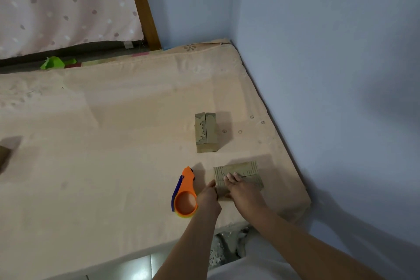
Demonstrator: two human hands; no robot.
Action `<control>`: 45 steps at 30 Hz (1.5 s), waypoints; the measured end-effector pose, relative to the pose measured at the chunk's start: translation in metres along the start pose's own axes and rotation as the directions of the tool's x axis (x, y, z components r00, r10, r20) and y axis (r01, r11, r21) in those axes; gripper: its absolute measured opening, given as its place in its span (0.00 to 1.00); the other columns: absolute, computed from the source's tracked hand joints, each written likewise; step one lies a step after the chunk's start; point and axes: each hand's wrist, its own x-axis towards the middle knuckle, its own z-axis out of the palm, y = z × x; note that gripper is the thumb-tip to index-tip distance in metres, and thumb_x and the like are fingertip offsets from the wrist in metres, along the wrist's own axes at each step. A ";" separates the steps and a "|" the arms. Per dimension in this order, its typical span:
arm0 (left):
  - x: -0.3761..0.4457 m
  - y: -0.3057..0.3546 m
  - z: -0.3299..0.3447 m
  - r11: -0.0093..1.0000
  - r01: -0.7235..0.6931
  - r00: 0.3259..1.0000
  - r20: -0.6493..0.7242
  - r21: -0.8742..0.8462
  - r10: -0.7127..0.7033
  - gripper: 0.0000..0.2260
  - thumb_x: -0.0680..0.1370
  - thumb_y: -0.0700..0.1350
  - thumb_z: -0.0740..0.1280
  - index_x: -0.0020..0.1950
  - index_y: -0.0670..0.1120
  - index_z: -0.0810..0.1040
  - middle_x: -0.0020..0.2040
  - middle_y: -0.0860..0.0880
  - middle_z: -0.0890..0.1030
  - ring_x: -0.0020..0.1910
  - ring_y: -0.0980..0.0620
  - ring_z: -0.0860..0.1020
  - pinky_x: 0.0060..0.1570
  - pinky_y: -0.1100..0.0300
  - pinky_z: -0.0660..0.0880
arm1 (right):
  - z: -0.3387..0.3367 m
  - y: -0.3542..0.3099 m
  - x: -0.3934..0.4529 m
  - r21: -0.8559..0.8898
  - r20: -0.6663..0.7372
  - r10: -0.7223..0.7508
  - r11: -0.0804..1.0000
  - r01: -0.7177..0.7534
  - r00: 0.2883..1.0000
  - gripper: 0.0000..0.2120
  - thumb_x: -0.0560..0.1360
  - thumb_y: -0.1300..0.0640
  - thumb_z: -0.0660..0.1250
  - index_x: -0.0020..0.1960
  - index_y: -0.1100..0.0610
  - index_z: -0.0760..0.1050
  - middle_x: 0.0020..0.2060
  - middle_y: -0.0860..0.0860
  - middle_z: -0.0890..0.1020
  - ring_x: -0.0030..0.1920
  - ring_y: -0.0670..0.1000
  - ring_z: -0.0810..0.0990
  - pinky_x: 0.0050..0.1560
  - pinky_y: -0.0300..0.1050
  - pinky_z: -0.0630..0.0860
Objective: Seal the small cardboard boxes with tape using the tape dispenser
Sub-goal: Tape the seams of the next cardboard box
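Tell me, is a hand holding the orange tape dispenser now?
No, the tape dispenser lies alone on the mattress while both hands are at the near box.

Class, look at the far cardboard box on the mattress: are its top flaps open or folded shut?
Folded shut. On the far box the two top flaps lie flat and meet along a dark centre seam; whether tape covers it, cannot tell.

Both my arms reach forward, hands close together.

My left hand [208, 198] is turned edge-on, fingers pointing ahead and hidden from me past the knuckles. My right hand [242, 188] lies palm down just beside it, fingers straight and together. Both forearms are bare.
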 end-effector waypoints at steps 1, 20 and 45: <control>0.006 0.000 -0.004 0.997 -0.011 0.999 -0.045 0.076 0.015 0.13 0.83 0.40 0.60 0.62 0.39 0.80 0.55 0.47 0.82 0.57 0.46 0.79 0.52 0.53 0.79 | -0.003 0.000 -0.001 0.017 -0.005 0.000 1.000 0.000 1.000 0.28 0.84 0.61 0.55 0.81 0.59 0.50 0.81 0.54 0.52 0.80 0.53 0.50 0.75 0.49 0.56; -0.011 -0.003 0.001 0.562 -0.348 0.897 0.093 0.750 0.432 0.23 0.71 0.52 0.78 0.60 0.43 0.78 0.48 0.49 0.81 0.46 0.50 0.78 0.40 0.59 0.76 | 0.008 0.051 -0.006 0.850 0.191 0.595 0.298 -0.435 0.781 0.25 0.70 0.45 0.78 0.60 0.58 0.79 0.56 0.53 0.83 0.59 0.55 0.80 0.52 0.41 0.75; -0.024 0.022 0.025 0.466 -0.156 0.914 -0.051 0.871 0.402 0.26 0.72 0.57 0.76 0.56 0.41 0.68 0.52 0.46 0.76 0.56 0.42 0.78 0.46 0.55 0.76 | -0.021 0.055 0.011 0.712 0.254 0.645 0.379 -0.591 0.720 0.25 0.71 0.39 0.74 0.53 0.59 0.75 0.48 0.54 0.80 0.53 0.57 0.81 0.42 0.44 0.72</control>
